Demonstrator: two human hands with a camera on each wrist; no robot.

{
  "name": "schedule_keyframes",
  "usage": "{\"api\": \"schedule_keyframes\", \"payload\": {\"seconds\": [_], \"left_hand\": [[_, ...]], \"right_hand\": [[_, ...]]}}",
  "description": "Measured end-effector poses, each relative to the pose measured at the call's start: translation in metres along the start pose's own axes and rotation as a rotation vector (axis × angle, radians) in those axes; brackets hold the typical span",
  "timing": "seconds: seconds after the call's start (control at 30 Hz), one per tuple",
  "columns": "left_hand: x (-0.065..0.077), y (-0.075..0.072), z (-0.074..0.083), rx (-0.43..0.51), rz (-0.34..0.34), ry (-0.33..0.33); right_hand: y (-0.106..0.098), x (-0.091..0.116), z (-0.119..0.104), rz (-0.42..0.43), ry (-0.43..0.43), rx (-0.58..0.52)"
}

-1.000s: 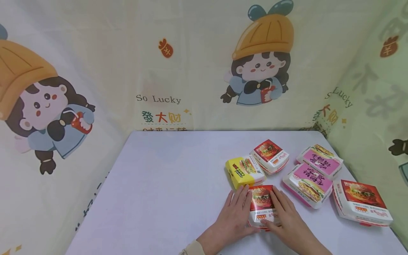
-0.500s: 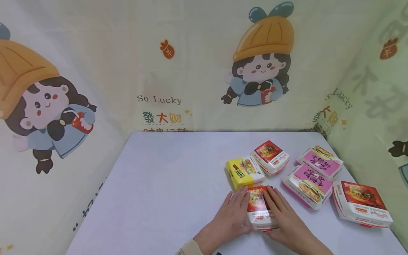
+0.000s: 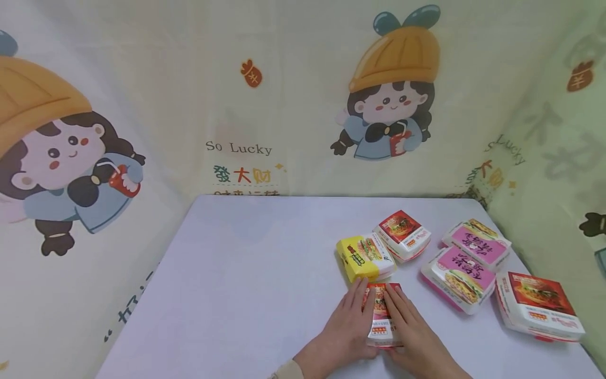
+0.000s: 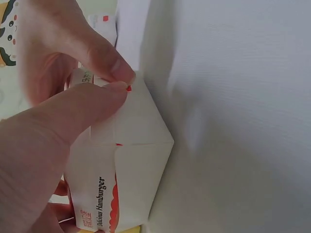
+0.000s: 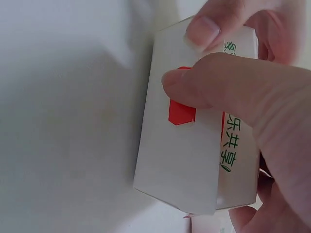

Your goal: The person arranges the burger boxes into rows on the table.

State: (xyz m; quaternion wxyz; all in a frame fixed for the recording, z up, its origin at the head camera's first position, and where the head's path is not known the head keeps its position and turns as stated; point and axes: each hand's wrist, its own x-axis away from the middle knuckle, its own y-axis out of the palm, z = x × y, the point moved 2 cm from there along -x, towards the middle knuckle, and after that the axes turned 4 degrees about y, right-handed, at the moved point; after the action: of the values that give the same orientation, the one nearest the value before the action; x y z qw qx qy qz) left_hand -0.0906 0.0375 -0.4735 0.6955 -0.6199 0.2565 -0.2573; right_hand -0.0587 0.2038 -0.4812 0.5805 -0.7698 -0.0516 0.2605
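Printed cloth backdrop (image 3: pixel 303 173) walls in the back and sides of your station. Below it, the white desk (image 3: pixel 227 273), with all the boxes toward your right.

Five boxes wait away from your grip: a red-topped box (image 3: pixel 539 302) at the right edge; left of it a near pink box (image 3: pixel 459 279) set against a far pink box (image 3: pixel 478 243); then a far red-topped box (image 3: pixel 402 235) beside a yellow-and-white box (image 3: pixel 365 257).

Your working piece, the burger box (image 3: pixel 380 316), is upright on the desk between your hands, just in front of the yellow-and-white one; whether those two touch, I can't tell. Lid is down.

Your left hand (image 3: pixel 347 329) grips its left side, partly closed, fingers over the top edge and thumb on the front. Your right hand (image 3: pixel 412 329) mirrors it on the right, about equally closed.

Your left thumb (image 4: pixel 87 104) and right thumb (image 5: pixel 209 80) nearly meet on the front flap. The right one partly covers the small red tab (image 5: pixel 182 114).

My read: you're at the fastening step. Next move calls for holding the lid down with your fingers, thumbs seating the tab gently, since the card looks thin. Full locking isn't confirmable here.
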Motion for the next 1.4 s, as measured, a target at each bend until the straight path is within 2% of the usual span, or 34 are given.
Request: {"api": "schedule_keyframes", "payload": {"seconds": [0.1,0.3,0.47,0.63,0.9,1.03,1.23,1.4], "left_hand": [[0.0,0.0,-0.001,0.012,-0.014,-0.008],[0.004,-0.004,-0.008,0.045,0.006,-0.022],[0.011,-0.007,-0.015,0.082,0.004,-0.025],[0.019,-0.01,-0.023,0.086,0.039,0.0],[0.032,-0.016,-0.039,0.08,0.105,0.058],[0.038,-0.019,-0.048,0.104,0.092,0.05],[0.047,-0.025,-0.06,0.171,0.044,0.005],[0.054,-0.028,-0.07,0.191,0.02,-0.027]], "right_hand": [[0.0,0.0,-0.002,-0.008,0.009,-0.017],[-0.004,-0.001,-0.008,0.019,-0.018,-0.039],[-0.005,-0.003,-0.013,-0.032,0.027,-0.062],[-0.005,-0.007,-0.019,-0.052,0.031,-0.082],[-0.003,-0.017,-0.028,-0.037,-0.046,-0.093],[0.0,-0.022,-0.033,-0.031,-0.071,-0.103],[0.002,-0.029,-0.04,-0.015,-0.123,-0.107],[0.004,-0.033,-0.046,-0.03,-0.11,-0.132]]}}
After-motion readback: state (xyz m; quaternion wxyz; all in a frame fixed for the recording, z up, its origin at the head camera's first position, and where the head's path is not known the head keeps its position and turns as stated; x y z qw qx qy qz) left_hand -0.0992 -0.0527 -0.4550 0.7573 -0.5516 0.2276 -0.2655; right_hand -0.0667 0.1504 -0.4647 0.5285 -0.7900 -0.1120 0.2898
